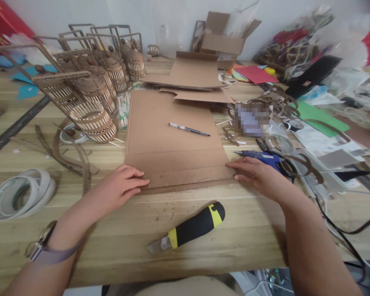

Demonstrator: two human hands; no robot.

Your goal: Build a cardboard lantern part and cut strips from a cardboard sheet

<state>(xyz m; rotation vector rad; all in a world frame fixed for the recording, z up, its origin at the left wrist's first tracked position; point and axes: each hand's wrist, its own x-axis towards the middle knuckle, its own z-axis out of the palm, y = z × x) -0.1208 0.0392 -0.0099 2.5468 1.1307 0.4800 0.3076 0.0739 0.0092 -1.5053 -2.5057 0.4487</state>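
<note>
A brown cardboard sheet (pixel 172 139) lies flat on the wooden table (pixel 234 230). My left hand (pixel 119 187) rests on its near left corner, fingers lying together and flat on the edge. My right hand (pixel 255 174) presses the near right corner with fingers stretched out. Neither hand holds anything. A pen (pixel 188 129) lies on the sheet's middle. A black and yellow utility knife (pixel 189 227) lies on the table just in front of the sheet, between my arms.
Several woven cardboard lanterns (pixel 92 94) stand at the back left. Tape rolls (pixel 20 196) lie at the left. A blue glue gun (pixel 263 157) sits beside my right hand, with cardboard strips, cables and coloured paper to the right. Cardboard boxes (pixel 222 41) are behind.
</note>
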